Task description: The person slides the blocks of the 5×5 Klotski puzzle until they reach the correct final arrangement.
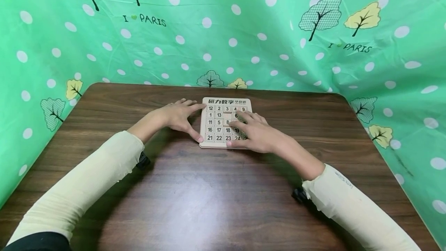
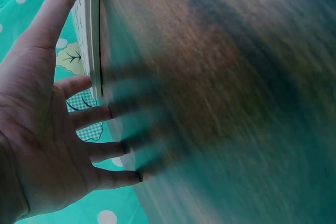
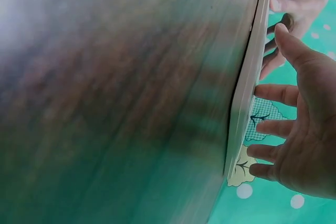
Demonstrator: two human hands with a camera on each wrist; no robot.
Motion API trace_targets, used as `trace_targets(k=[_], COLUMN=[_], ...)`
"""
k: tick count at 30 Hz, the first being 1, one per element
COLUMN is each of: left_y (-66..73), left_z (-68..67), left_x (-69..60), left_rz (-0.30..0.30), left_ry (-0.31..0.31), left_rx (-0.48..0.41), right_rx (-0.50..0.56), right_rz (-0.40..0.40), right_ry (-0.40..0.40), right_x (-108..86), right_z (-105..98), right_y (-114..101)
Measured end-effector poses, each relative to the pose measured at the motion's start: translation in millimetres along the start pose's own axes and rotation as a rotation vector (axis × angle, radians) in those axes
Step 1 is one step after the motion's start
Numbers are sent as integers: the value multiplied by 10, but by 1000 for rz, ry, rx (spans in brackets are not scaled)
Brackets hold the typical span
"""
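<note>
Board [image 1: 223, 102] lay flat on the table [image 1: 195, 189], near the far edge. Left hand [image 1: 179, 116] was spread wide, index finger and thumb at the board's left side. Right hand [image 1: 256, 131], fingers loosely spread, was over the numbered tiles [image 1: 218, 130]; fingertip contact unclear. Green cloth [image 1: 244, 57] hung behind.

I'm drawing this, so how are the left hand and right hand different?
The left hand is at the left edge of the number board; the right hand is over its right side. In the head view, the left hand hides no number tiles, but the right hand covers some. Both are bare, with cream sleeves.
</note>
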State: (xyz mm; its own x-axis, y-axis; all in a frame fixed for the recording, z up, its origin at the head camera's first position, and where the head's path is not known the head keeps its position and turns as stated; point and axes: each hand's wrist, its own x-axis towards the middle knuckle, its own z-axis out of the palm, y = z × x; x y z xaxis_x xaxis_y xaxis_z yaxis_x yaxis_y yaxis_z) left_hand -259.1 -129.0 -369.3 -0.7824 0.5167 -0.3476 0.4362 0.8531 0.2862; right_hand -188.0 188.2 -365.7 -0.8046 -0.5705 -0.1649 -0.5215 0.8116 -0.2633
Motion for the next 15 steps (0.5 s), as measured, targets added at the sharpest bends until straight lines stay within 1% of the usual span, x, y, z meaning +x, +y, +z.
trace_targets(k=[3, 5, 9, 15], left_y=[8, 15, 22, 32], left_z=[-10, -17, -27, -34], left_x=[-2, -4, -2, -1], left_rz=[3, 6, 6, 2], left_ry=[-6, -9, -15, -28], left_rx=[2, 2, 6, -3], right_rx=[6, 22, 42, 28], right_rz=[-10, -8, 4, 72], right_ry=[3, 9, 20, 11], right_x=[-17, 4, 126, 323], right_z=[-13, -24, -42, -74], right_y=[-11, -6, 34, 116])
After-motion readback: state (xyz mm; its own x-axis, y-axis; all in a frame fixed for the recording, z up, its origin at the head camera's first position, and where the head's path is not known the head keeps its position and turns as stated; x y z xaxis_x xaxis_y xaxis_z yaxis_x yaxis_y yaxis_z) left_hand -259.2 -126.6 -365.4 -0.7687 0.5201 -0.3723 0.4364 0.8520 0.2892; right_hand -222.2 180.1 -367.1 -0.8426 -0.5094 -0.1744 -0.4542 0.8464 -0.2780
